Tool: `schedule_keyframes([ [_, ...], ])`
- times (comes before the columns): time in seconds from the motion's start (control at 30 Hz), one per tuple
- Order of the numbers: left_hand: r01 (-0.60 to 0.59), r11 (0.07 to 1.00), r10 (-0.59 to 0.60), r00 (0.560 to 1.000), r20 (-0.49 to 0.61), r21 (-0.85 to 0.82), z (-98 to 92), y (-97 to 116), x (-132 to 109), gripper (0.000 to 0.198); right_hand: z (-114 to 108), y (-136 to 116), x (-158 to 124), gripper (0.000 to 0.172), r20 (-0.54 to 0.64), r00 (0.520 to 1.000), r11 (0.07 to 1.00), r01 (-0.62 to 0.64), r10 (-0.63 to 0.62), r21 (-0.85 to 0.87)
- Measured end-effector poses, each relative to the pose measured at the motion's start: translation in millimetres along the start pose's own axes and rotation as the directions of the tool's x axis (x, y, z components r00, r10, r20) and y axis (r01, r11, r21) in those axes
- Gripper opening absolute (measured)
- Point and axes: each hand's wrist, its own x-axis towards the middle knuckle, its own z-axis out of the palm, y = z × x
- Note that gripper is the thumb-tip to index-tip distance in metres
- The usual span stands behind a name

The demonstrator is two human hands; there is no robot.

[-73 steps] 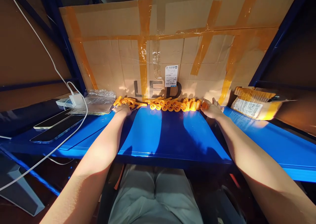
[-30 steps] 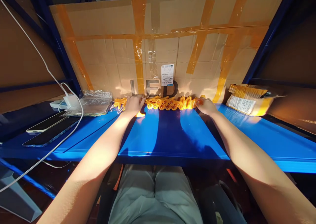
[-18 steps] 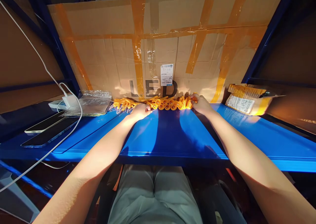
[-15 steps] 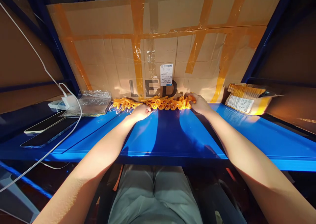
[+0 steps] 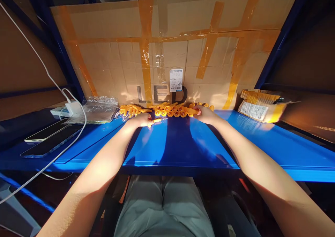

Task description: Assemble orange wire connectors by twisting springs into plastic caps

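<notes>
Orange peg pinched in the left hand's closed fingers, just before the pile along the cardboard. The right hand curls onto the pile's end, grip unclear. A careless sweep could scatter pegs across the shelf.

The parts are bright orange. The surface is glossy blue. The cardboard is brown, crossed by orange-tan tape stripes, with black "LED" letters and a white barcode label. The package is yellow, the cable white, the trousers grey-green.
</notes>
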Motion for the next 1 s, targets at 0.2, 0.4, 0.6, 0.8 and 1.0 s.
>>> schedule_keyframes([
  [0.2,-0.030,0.998,0.031,0.999,0.024,-0.054,10.7,14.2,4.7,0.018,10.4,-7.1,1.8,0.035,0.090,0.992,0.996,0.092,-0.090,-0.017],
  [0.4,-0.102,0.994,0.102,0.995,-0.002,-0.048,13.5,14.1,8.5,0.014,23.9,-7.6,8.8,0.034,0.143,0.939,0.950,0.308,-0.311,0.043],
  [0.6,-0.070,0.997,0.069,0.997,-0.038,-0.022,13.7,15.4,7.0,0.010,32.9,-9.0,10.7,0.033,0.164,0.918,0.931,0.365,-0.361,0.007],
  [0.8,-0.072,0.996,0.070,0.997,-0.045,-0.043,12.5,18.6,4.4,0.007,27.6,-18.2,4.6,0.027,0.184,0.922,0.936,0.351,-0.341,-0.025],
  [1.0,-0.064,0.996,0.060,0.997,-0.057,-0.063,8.5,24.4,-0.7,0.005,24.7,-20.0,2.4,0.033,0.185,0.932,0.938,0.332,-0.311,-0.096],
])
